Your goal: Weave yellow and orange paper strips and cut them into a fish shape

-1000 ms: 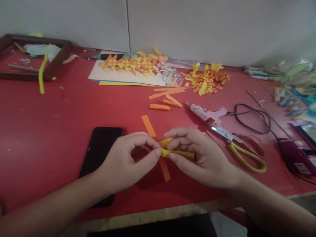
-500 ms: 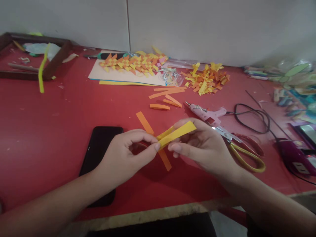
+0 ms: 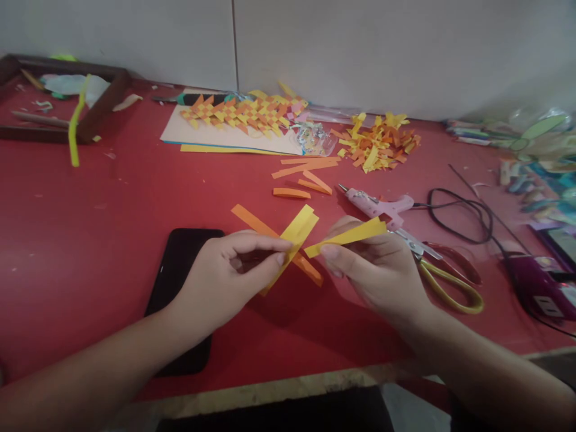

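Between thumb and forefinger, my left hand [image 3: 243, 264] pinches a folded yellow paper strip [image 3: 300, 227] crossed with an orange paper strip [image 3: 252, 219]. The orange one runs from upper left to lower right of the crossing; the fingers hide part of it. My right hand [image 3: 369, 258] pinches another folded yellow paper strip [image 3: 353, 235], its narrow end pointing left toward the crossed strips, with a small gap between. Behind my hands, several loose orange strips [image 3: 291, 193] lie on the red table [image 3: 112, 252].
A black phone [image 3: 180, 288] lies beneath my left wrist. Right of my hands are a pink glue gun [image 3: 382, 209] with its cord and yellow-and-red-handled scissors [image 3: 454, 288]. Farther back are a woven yellow-orange paper piece [image 3: 238, 113], a paper pile [image 3: 378, 144] and a wooden frame [image 3: 103, 102].
The yellow strip in my right hand has moved right, away from my left hand. The crossed strips in my left hand are turned and now show more fully.
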Demonstrator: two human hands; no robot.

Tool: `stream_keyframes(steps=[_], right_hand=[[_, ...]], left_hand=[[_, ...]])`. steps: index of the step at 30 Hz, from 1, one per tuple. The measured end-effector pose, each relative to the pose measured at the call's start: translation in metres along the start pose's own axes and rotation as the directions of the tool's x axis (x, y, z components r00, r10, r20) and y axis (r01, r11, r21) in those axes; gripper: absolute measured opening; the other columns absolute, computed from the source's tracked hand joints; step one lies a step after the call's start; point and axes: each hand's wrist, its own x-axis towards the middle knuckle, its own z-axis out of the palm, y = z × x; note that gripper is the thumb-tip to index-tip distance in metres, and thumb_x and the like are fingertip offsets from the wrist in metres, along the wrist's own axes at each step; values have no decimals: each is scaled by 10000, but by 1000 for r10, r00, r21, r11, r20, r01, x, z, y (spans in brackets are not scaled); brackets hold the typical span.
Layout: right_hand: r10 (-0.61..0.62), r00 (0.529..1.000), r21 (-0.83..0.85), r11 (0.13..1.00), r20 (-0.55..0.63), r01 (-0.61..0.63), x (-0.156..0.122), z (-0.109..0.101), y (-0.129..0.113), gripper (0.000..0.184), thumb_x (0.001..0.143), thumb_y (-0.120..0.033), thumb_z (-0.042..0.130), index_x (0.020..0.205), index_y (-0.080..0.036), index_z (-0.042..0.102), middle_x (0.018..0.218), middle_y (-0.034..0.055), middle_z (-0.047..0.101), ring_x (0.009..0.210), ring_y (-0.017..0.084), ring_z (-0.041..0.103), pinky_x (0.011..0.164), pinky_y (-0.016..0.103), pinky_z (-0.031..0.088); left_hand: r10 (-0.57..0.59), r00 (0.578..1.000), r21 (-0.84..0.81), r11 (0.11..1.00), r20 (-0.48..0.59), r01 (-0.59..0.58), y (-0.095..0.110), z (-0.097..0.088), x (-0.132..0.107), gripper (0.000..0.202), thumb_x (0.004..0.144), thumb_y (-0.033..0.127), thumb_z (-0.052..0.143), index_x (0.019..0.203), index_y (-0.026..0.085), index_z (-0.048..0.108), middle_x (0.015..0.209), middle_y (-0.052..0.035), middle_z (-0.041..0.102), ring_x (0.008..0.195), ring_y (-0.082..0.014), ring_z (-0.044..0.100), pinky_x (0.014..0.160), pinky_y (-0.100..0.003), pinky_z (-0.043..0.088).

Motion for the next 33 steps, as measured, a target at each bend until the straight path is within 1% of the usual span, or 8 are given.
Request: stream_keyframes(steps=[3,6,10,16,20,28,33], right_hand=[[59,996,88,994,65,-65,0,0,3,115,821,-157,719,771,-258,740,674,-44,612,591,75,550,599,214,500],[97,990,125,986,105,-110,0,0,8,107,822,-173,724,749,-249,735,682,-39,603,608,75,553,606,208,498],[129,985,122,982,110,-143,0,2,12,73,805,-178,738,754,-229,729,692,-30,627,600,75,551,575,200,490],[162,979,98,980,127,-175,0,3,10,41,792,-177,740,782,-217,738,726,-22,662,672,85,610,657,204,526],[180,977,74,979,117,-190,0,2,10,8,788,-206,747,792,-211,743,745,-11,685,674,93,622,659,216,534],[226,971,-40,974,84,-223,-1,0,16,228,781,-366,760,914,-183,746,826,49,733,723,158,653,667,297,556],[241,968,-60,970,70,-237,-2,1,15,241,780,-389,757,902,-182,740,780,42,709,684,152,628,646,299,547]], left_hand=[[-16,1000,-30,999,-25,15,0,0,1,121,768,195,746,875,230,791,846,11,794,768,-110,739,689,-121,571],[0,1000,-40,999,-16,0,-1,1,1,140,772,169,739,884,234,791,856,14,792,763,-106,737,699,-123,575],[16,1000,-30,999,-3,-16,-1,1,0,165,774,147,731,900,234,792,856,8,785,762,-111,735,699,-134,578],[4,1000,3,1000,12,-4,-1,0,0,139,785,167,722,891,223,793,832,-2,773,738,-115,725,682,-146,574],[30,1000,37,999,3,-30,-1,-1,-3,143,792,175,719,898,234,795,841,0,771,741,-112,719,676,-147,567],[25,1000,27,999,19,-25,1,0,-2,129,792,180,715,888,215,793,800,-3,766,700,-109,712,663,-150,573],[3,1000,9,1000,5,-3,2,1,-1,109,779,185,736,869,214,791,805,-5,774,697,-118,722,664,-158,585]])
